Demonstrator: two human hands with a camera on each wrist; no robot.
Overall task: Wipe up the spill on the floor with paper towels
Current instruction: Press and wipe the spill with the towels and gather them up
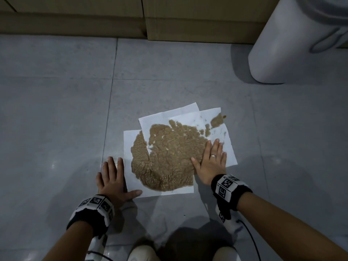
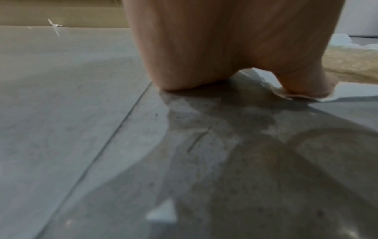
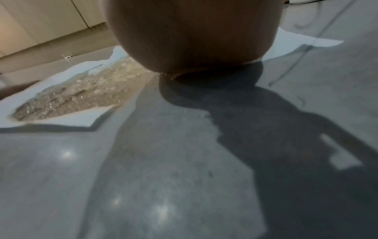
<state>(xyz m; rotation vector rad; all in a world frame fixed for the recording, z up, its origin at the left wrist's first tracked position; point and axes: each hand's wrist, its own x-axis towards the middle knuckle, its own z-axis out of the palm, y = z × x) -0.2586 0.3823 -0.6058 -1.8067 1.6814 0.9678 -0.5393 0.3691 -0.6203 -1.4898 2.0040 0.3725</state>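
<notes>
In the head view, nearest the camera, a pale shoe [image 1: 140,254] shows at the bottom edge, above it two forearms with marker-printed wrist bands. The left hand [image 1: 113,180] lies flat, fingers straight, on the grey tiled floor [image 1: 56,110], its thumb on the near left corner of the paper towels [image 1: 180,113]. Three overlapping white sheets lie mid-floor, soaked through by the brown spill [image 1: 169,157]. The right hand [image 1: 211,162], ring on one finger, presses flat with straight fingers on the sheets' right side. Cardboard boxes [image 1: 188,19] line the far edge; a pale cylindrical bin [image 1: 282,44] stands far right. In the left wrist view, the palm heel sits on the tile, the thumb base on the paper edge. In the right wrist view, the palm heel rests on the floor, wet brown paper to its left.
</notes>
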